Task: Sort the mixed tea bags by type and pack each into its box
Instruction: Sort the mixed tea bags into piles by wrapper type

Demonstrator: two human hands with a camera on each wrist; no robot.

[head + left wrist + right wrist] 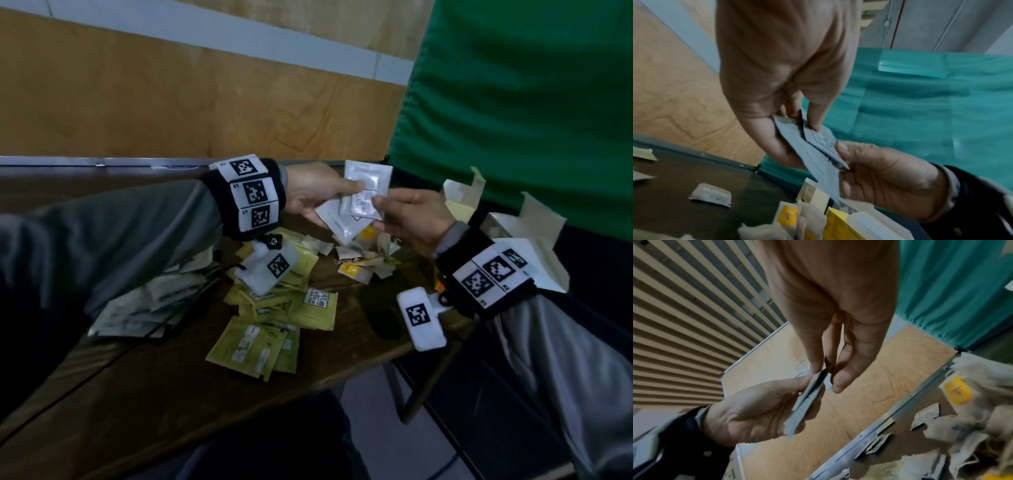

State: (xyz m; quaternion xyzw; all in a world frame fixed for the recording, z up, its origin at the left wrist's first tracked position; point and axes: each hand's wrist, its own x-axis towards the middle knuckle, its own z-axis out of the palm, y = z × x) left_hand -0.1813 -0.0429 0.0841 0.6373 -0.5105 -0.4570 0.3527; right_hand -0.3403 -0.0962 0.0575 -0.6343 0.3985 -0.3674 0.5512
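Observation:
My left hand [330,202] holds a small fan of white foil tea sachets [363,195] above the table's far side, thumb on top and fingers underneath. From the right, my right hand [379,212] pinches the front sachet of that fan between thumb and fingers. In the left wrist view the sachets [818,155] look grey, between the left hand [797,131] and the right hand [844,164]. Seen edge-on in the right wrist view, the sachets [807,402] are pinched by the right hand [826,376]. Open cardboard boxes [513,240] stand at the right.
Yellow-green sachets [274,315] lie piled mid-table. Paper tea bags with yellow tags [359,263] lie below my hands. Pale sachets [147,305] sit under my left forearm. One white sachet [711,194] lies alone. A green curtain [531,102] hangs at right, past the table edge [342,377].

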